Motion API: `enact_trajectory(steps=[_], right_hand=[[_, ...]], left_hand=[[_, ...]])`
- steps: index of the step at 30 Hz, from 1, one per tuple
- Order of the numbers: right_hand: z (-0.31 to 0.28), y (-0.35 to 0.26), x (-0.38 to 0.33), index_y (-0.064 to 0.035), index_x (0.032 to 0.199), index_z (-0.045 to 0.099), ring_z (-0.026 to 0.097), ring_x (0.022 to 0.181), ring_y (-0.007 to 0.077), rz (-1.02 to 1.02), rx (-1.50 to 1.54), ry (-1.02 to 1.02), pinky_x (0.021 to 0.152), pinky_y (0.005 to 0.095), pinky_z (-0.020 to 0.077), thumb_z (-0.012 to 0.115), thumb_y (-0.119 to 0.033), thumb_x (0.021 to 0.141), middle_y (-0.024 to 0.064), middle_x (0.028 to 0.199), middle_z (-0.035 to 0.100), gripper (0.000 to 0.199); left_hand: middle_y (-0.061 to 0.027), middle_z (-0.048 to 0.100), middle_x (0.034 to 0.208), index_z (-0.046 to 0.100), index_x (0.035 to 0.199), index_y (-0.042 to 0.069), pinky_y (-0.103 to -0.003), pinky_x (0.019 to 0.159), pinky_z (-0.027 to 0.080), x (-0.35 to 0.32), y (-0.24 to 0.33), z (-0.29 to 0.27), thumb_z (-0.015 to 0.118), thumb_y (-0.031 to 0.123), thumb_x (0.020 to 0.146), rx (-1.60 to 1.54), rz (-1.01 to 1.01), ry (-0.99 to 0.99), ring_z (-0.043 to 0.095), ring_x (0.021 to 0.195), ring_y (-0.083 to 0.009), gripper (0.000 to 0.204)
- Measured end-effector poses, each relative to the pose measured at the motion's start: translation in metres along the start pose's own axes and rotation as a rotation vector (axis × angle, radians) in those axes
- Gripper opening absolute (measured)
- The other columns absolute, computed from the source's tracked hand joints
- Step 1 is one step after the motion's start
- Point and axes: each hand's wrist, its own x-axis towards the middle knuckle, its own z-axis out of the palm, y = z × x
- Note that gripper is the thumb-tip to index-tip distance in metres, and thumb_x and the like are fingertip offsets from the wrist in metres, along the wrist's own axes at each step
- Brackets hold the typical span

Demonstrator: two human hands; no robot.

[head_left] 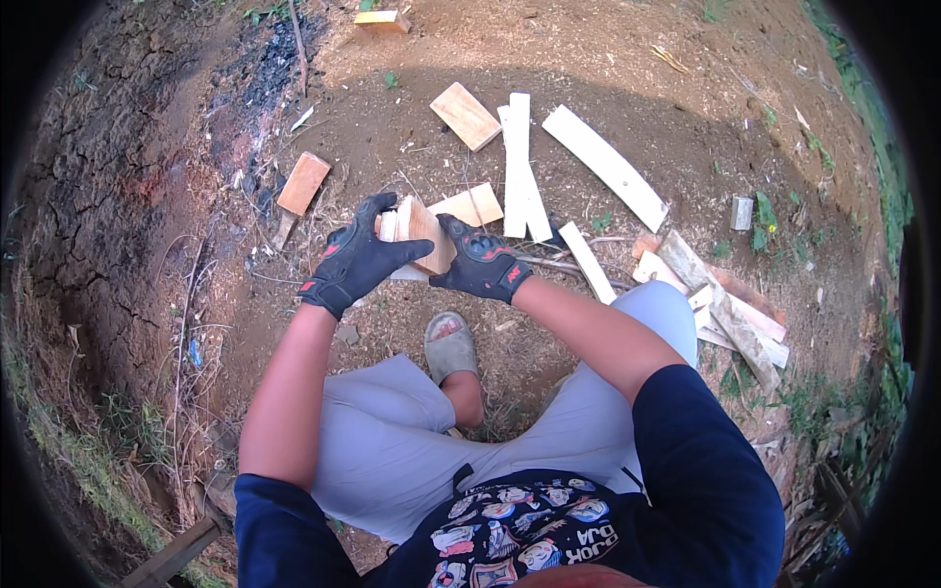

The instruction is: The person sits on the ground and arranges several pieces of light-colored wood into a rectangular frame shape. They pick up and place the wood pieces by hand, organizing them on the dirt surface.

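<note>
Both my hands wear black gloves with red marks. Between them is a wooden block (424, 235), reddish brown on its broad face and paler at the side. My left hand (365, 253) grips it from the left, thumb across the front. From the right, my right hand (476, 257) closes on its other edge. More pale wood shows under and beside the block; I cannot tell whether it is held too. Just beyond my right hand lies a light wooden piece (478, 204) on the dirt.
Loose blocks lie ahead: a reddish block (304, 183), a larger block (466, 116) and a far block (382, 22). Pale strips (520, 167) cross beside a long curved board (608, 169). A pile of boards (725, 304) sits by my right knee. My sandalled foot (451, 348) is below my hands.
</note>
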Motion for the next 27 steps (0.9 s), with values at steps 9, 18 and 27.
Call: enact_trajectory(steps=[9,18,27], right_hand=[[-0.14,0.176,0.024,-0.0048,0.152,0.052,0.06,0.136,0.0386,0.26,-0.527,0.401,0.113,0.0497,0.0506,0.082,-0.052,0.088,0.0212,0.15,0.059,0.085],[-0.183,0.309,-0.016,-0.0076,0.166,0.034,0.051,0.149,0.037,0.927,-0.584,0.092,0.123,0.0474,0.0445,0.095,-0.052,0.065,0.0203,0.163,0.05,0.127],[-0.156,0.264,-0.006,-0.0041,0.16,0.045,0.057,0.143,0.0366,0.937,-0.542,-0.048,0.12,0.0458,0.0485,0.096,-0.049,0.054,0.0225,0.157,0.056,0.126]], left_hand=[[-0.0203,0.07,0.128,0.053,0.148,0.008,-0.043,0.098,0.056,0.001,-0.008,-0.011,0.089,0.041,0.08,-0.016,-0.233,0.005,0.071,0.113,-0.0311,0.084],[-0.0196,0.068,0.13,0.052,0.147,0.007,-0.044,0.1,0.056,-0.001,-0.022,-0.002,0.09,0.039,0.08,-0.018,-0.167,0.04,0.069,0.118,-0.0305,0.083],[-0.0254,0.071,0.129,0.051,0.149,0.007,-0.047,0.1,0.056,0.001,0.019,0.0,0.09,0.055,0.075,0.186,-0.155,-0.018,0.072,0.118,-0.0392,0.097]])
